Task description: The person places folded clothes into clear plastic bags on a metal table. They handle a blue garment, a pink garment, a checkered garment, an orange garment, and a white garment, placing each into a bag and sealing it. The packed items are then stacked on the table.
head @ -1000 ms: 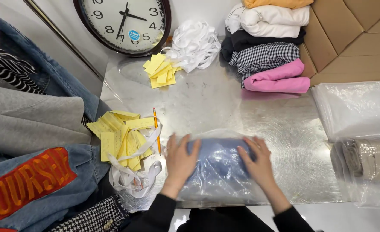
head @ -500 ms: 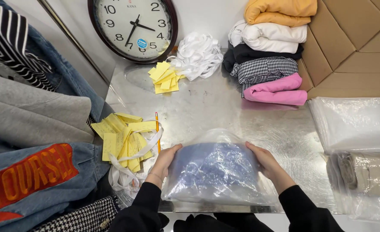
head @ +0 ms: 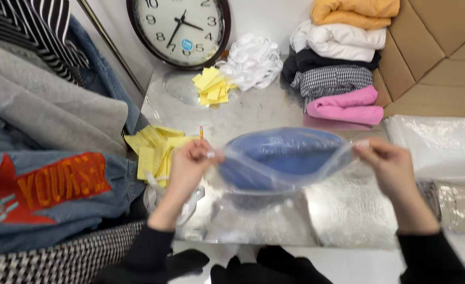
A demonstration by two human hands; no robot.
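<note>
The left hand [head: 188, 163] and right hand [head: 387, 165] each pinch one end of a clear plastic bag [head: 285, 160] holding a blue folded garment [head: 282, 152], lifted just above the metal table [head: 274, 110]. The film looks slippery — a loose pinch could drop it.

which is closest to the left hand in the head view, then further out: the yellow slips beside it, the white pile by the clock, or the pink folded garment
1. Yellow slips: just left of the left hand, nearly touching.
2. White pile: farther back, beside the clock.
3. Pink folded garment: back right, bottom of the clothes stack, past the clear bag held by both hands.
</note>
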